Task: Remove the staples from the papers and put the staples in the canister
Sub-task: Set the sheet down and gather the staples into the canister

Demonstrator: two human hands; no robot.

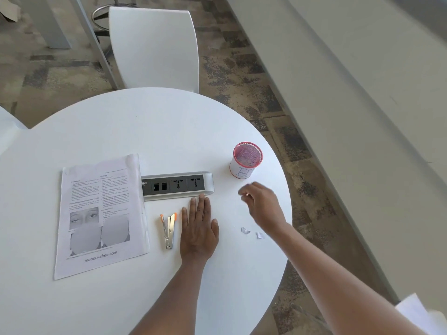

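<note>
White and round, the tabletop [145, 131] is seen from the head camera. Printed stapled papers [101, 213] lie left of the orange-tipped metal staple remover [168, 229]. The left hand [198, 228] rests flat, fingers together. The right hand [262, 204], blurred, is pinched near the pink mesh canister [246, 160]; any staple held cannot be told. Staples are judged tiny, stiff and sharp, best pinched by fingertips.

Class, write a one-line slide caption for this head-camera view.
Left hand flat beside the staple remover; right hand raised near the pink canister.
</note>
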